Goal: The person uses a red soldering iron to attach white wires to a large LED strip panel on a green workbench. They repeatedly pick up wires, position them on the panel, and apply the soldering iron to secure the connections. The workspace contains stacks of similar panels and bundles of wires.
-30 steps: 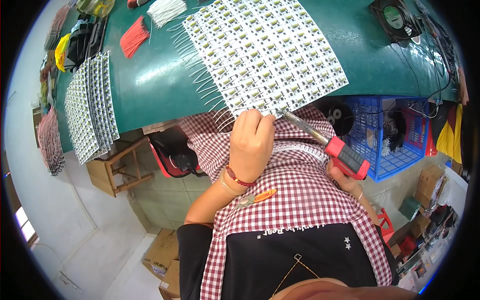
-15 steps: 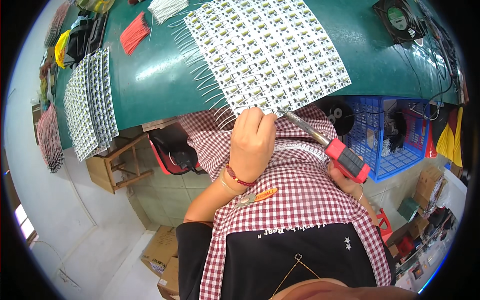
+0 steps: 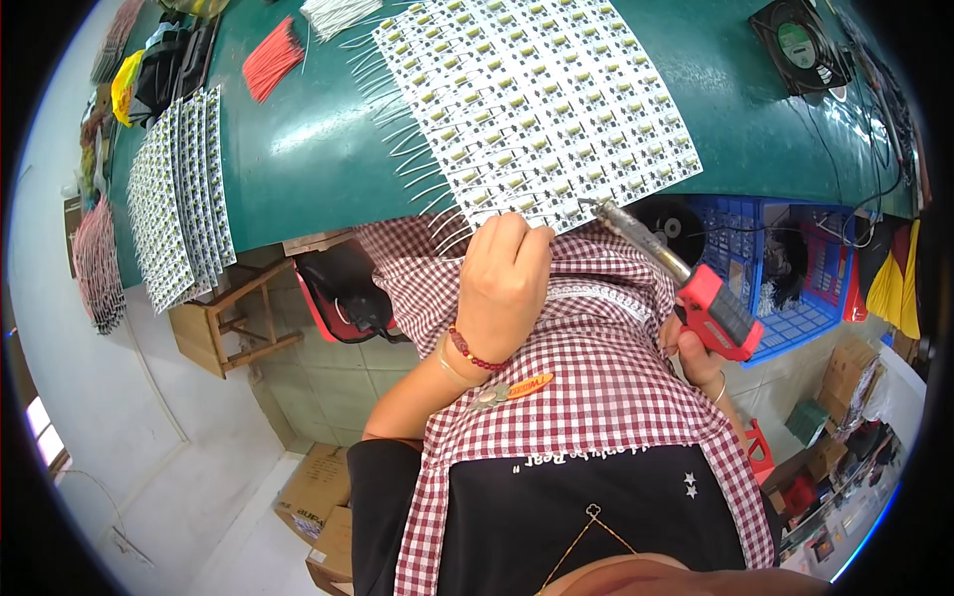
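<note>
A large white sheet of circuit boards [image 3: 586,109], with rows of small yellow-green and dark parts, lies at the near edge of the green table. Thin white wires [image 3: 415,164] stick out along its left side. My left hand [image 3: 505,283] is closed in a pinch at the sheet's near edge; its fingertips are partly hidden, and what they hold cannot be made out. Below and to the right, my right hand [image 3: 699,360] is wrapped round the red-and-black handle of a soldering iron [image 3: 723,313]. The iron's tip points up-left, close to the sheet's near right part.
Several similar board sheets [image 3: 179,199] overlap at the table's left end. A bundle of red wires [image 3: 273,60] and a bundle of white wires [image 3: 341,15] lie at the back. A black fan [image 3: 800,45] stands at the far right, above a blue crate [image 3: 795,323] beside the table.
The soldering iron has shifted to the right with my right hand, its tip drawing away from my left fingertips. My left hand stays pinched in nearly the same place.
</note>
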